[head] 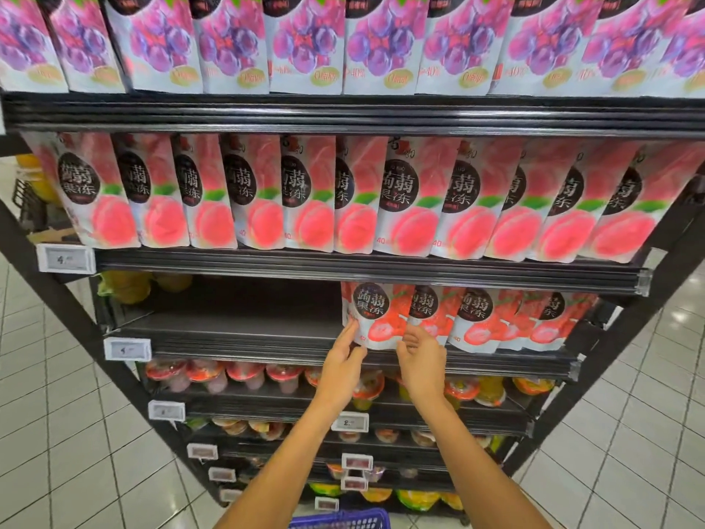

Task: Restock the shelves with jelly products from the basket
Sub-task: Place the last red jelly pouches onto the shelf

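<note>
Found left hand (345,353) flat against strawberry pouch (375,313), hold of right hand (419,357) indeterminate. Recommend squaring upright, flush with row (480,318) right of grip.

Your strawberry jelly pouch (375,315), white with red fruit and a dark round label, stands upright on the third shelf (229,332) from the top, just right of frame centre. It sits at the left end of a short row of matching pouches (503,318) that overlap one another toward the right; the shelf's black deck shows to its left. Your left hand (343,360) touches the pouch's lower left edge with straight fingertips. Your right hand (421,360) lies with curled fingers at its lower right corner, grip unclear. The blue basket (343,521) shows only its rim at the bottom edge, between your forearms
</note>
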`<state>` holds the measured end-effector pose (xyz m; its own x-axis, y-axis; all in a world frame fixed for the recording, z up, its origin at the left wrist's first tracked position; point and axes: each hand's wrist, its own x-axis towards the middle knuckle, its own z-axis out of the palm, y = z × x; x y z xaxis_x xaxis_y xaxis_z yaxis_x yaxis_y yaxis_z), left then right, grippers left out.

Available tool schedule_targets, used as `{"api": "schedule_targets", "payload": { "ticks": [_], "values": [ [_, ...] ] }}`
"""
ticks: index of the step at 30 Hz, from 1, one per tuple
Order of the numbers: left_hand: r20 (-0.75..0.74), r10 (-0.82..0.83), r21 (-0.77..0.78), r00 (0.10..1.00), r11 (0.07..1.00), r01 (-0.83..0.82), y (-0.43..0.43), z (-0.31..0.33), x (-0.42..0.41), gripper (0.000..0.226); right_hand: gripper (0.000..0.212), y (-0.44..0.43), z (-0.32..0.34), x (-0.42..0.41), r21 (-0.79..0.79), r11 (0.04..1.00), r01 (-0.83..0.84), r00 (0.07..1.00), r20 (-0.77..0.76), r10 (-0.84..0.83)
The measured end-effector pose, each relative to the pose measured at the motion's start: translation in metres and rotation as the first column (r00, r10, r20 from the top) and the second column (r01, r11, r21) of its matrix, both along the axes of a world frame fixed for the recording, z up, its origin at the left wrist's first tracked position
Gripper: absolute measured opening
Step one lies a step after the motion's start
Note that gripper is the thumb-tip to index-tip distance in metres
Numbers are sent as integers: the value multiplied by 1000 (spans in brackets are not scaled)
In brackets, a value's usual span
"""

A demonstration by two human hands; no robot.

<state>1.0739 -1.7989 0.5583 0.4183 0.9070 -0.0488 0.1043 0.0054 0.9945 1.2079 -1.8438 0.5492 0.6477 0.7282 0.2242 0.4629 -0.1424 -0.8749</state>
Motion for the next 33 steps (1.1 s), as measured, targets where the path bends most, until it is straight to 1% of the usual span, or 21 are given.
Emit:
{"api": "schedule_targets", "payload": {
  "ticks": [2,5,8,10,14,17,19,22,25,27,29,31,32,33],
  "values": [
    [-27,-9,19,1000,1000,9,0,0,0,60,25,-1,1,0,-18,999,46,998,46,-45],
    [-58,-19,48,998,999,21,2,0,2,66,22,1,4,1,-24,999,26,997,68,-25],
    [-89,-3,73,996,997,9,3,-2,3,69,22,0,3,1,-14,1000,-3,999,50,4],
    [-78,5,65,997,998,0,2,-3,1,69,22,-3,0,0,14,1000,3,1000,10,-3],
    [-7,19,63,1000,998,-19,-8,-2,-5,64,22,-19,-11,-6,92,993,74,997,-24,-73],
    [32,109,36,993,993,-110,-17,-7,-20,49,16,-32,-27,-16,98,988,116,992,-59,-111],
    [35,133,18,990,991,-134,-23,-19,-36,39,11,-41,-42,-27,47,994,103,992,-71,-100],
    [4,124,-96,992,988,-123,-34,-57,-71,32,10,-57,-74,-52,-90,995,34,994,-97,-43],
    [-119,120,-182,986,973,-141,-49,-112,-115,34,11,-78,-112,-84,-240,971,-9,982,-187,-37],
    [-194,105,-243,975,958,-152,-60,-153,-147,32,19,-90,-143,-107,-319,948,-22,968,-245,-60],
    [-267,84,-279,960,947,-160,-72,-196,-178,26,12,-99,-182,-127,-429,902,-45,964,-255,-73],
    [-317,76,-282,945,944,-171,-82,-242,-205,25,22,-106,-230,-141,-513,855,-68,954,-284,-94],
    [-329,81,-304,941,934,-186,-86,-265,-215,25,30,-109,-256,-146,-544,837,-59,950,-289,-120],
    [-333,79,-338,940,921,-197,-90,-289,-226,23,33,-111,-281,-153,-581,812,-61,938,-311,-152]
  ]
}}
